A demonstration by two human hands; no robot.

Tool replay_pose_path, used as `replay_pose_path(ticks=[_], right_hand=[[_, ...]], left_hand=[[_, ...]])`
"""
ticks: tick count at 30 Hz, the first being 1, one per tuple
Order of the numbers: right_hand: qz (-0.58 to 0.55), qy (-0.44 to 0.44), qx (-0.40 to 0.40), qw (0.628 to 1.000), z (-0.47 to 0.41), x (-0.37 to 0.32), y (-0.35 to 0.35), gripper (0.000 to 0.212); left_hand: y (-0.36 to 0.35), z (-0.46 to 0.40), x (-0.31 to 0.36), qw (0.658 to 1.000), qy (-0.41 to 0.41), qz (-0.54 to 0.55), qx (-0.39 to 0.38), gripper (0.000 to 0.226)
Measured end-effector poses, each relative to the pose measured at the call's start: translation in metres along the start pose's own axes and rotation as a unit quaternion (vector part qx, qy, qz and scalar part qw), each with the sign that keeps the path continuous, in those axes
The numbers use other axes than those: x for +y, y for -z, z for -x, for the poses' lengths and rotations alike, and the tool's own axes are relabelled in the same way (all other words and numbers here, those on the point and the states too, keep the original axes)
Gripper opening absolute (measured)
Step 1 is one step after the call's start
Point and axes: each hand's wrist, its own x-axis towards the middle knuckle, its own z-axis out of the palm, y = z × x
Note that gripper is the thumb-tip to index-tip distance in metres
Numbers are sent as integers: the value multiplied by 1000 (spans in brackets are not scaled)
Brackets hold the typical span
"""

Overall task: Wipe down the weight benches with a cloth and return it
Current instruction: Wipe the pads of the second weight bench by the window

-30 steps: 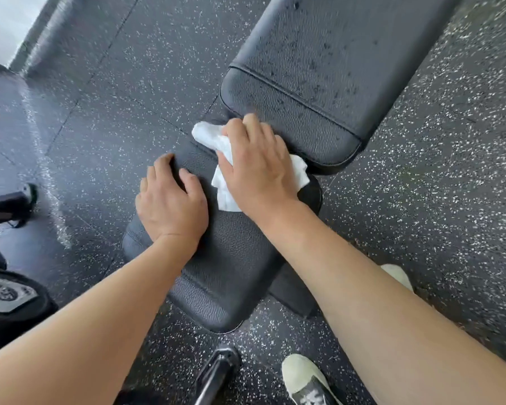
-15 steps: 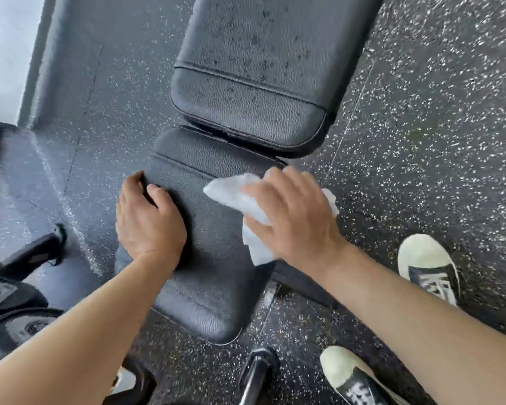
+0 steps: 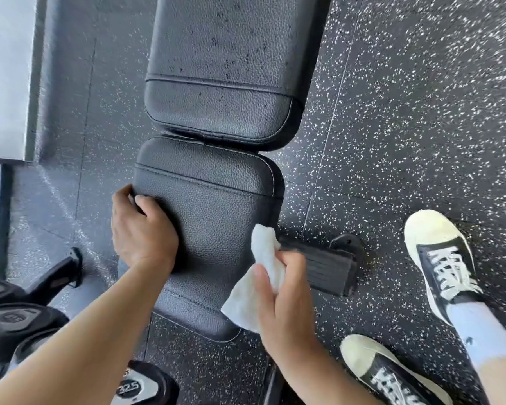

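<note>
1. The black rubber floor with white speckles [image 3: 406,118] fills the room under everything.
2. The black padded leather back pad of the bench [image 3: 225,68] lies at 12 o'clock, with small dark spots on its surface.
3. The black padded leather seat pad of the bench [image 3: 216,217] lies in the centre, just beside the back pad.
4. The black metal foot of the bench frame [image 3: 327,267] comes out from under the seat pad toward 3 o'clock.
5. Two black canvas sneakers with cream toe caps [image 3: 438,252] stand on the floor between 3 and 5 o'clock.
6. Black round dumbbells [image 3: 15,320] lie at 8 o'clock; one near 7 o'clock shows "32.5".
7. The left hand [image 3: 142,229] grasps the 9 o'clock edge of the seat pad, with fingers curled over it.
8. The right hand [image 3: 281,299] is clenched around the white crumpled cloth.
9. The white crumpled cloth [image 3: 257,276] is at the 4 o'clock edge of the seat pad.
</note>
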Motion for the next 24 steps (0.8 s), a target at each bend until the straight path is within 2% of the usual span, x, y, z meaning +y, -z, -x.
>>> replay_pose_path(ticks=[6, 8, 11, 15, 18, 21, 24], right_hand=[[-36, -3, 136, 990, -96, -32, -10, 17], [-33, -3, 159, 987, -114, -38, -10, 14], [-25, 8, 128, 991, -91, -34, -9, 16], [-30, -9, 56, 998, -8, -16, -19, 16], [-40, -20, 25, 999, 28, -7, -21, 35], [-53, -40, 37, 997, 19, -7, -24, 28], [-31, 24, 81, 996, -14, -15, -22, 26]], left_hand=[[0, 0, 0, 1000, 6, -4, 2, 45], [0, 0, 1, 1000, 11, -6, 0, 45], [2, 1, 2, 1000, 7, -3, -1, 49], [3, 2, 4, 1000, 6, 10, 1, 58], [3, 3, 5, 1000, 4, 11, 8, 63], [2, 2, 4, 1000, 3, 11, 11, 63], [0, 0, 1, 1000, 4, 9, 8, 60]])
